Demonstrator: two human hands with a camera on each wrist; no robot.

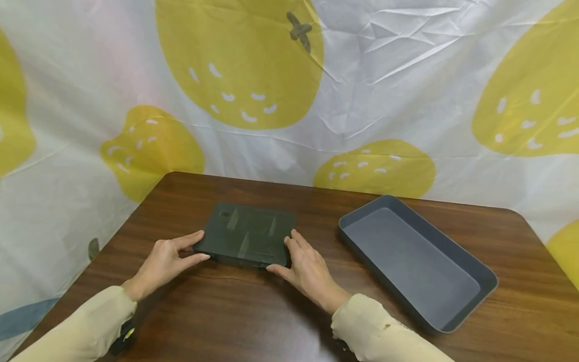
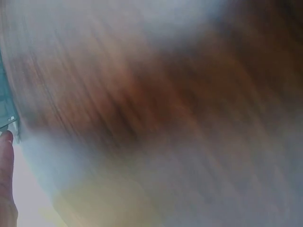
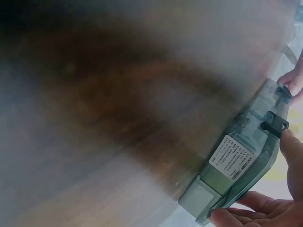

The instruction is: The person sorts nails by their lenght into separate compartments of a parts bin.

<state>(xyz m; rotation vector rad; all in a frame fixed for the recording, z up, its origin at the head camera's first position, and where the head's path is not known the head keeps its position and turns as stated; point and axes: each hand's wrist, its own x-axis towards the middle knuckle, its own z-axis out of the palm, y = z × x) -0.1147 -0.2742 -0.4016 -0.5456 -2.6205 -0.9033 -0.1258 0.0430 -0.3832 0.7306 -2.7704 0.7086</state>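
A flat, dark green see-through plastic box [image 1: 249, 234] with a lid and inner dividers lies level over the left half of the wooden table in the head view. My left hand [image 1: 163, 259] holds its left end, thumb at the front corner and fingers at the side. At the opposite end my right hand [image 1: 312, 269] grips it, thumb along the front edge and fingers on the right side. The right wrist view shows a white printed label [image 3: 232, 157] on the box and a black latch [image 3: 274, 125] beside the right thumb. A left fingertip meets the box's edge in the left wrist view.
A grey rectangular baking pan [image 1: 416, 261] stands slantwise on the table [image 1: 253, 311], to the right of my right hand. Behind the table and along its left side hangs a white cloth [image 1: 271, 151] with yellow fruit prints.
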